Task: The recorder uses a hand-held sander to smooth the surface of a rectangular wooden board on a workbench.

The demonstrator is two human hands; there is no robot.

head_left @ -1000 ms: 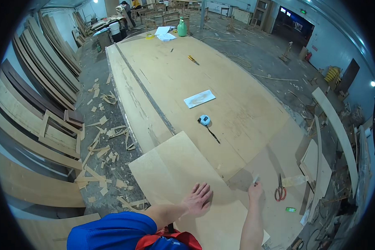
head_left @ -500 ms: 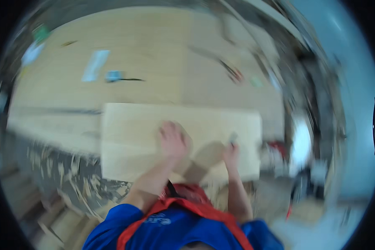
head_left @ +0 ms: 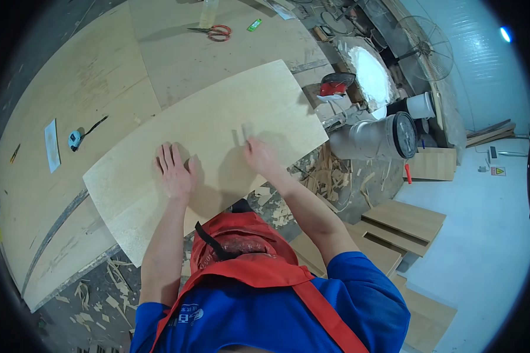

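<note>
A pale, rectangular wooden board [head_left: 224, 117] lies at a slant across the near part of the worktable. My left hand [head_left: 175, 173] rests flat on its left half, fingers stretched out. Over the board's right half, my right hand [head_left: 261, 157] is closed round a small grey, flat-ended tool [head_left: 245, 130]. That tool is smeared by motion, so its exact kind and whether it touches the wood cannot be made out. Its shadow falls on the board just to the left.
On the table lie red-handled scissors [head_left: 219, 33], a blue tape measure [head_left: 75, 140] and a pale strip [head_left: 52, 145]. To the right stand a lidded bucket [head_left: 371, 138], a red-and-black tool [head_left: 334, 86] and a fan [head_left: 427, 48]. Wood shavings [head_left: 327, 182] litter the floor; panels [head_left: 403, 223] stand lower right.
The view has turned, so the board now slants up to the right. My left hand stays flat on it; my right hand still grips the small tool.
</note>
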